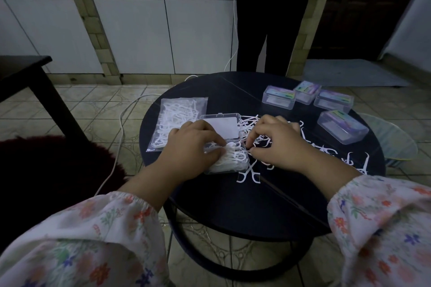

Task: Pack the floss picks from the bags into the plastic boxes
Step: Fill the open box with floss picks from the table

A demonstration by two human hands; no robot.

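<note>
Four closed clear plastic boxes with colourful labels [279,97] are sitting at the far right of the round black tabletop [233,200], their contents too dim to make out. Nearer the middle, an open clear plastic box [229,158] is lying packed with white floss picks, its hinged lid [221,128] lying flat behind it. A clear plastic bag of white floss picks [179,119] is resting just left of that lid. The left hand [189,147] is curling its fingers over the box's left end, hiding part of it. The right hand [275,144] is pinching a pick at the box's right edge, covering much of the loose white floss picks [248,173] scattered on the tabletop.
</note>
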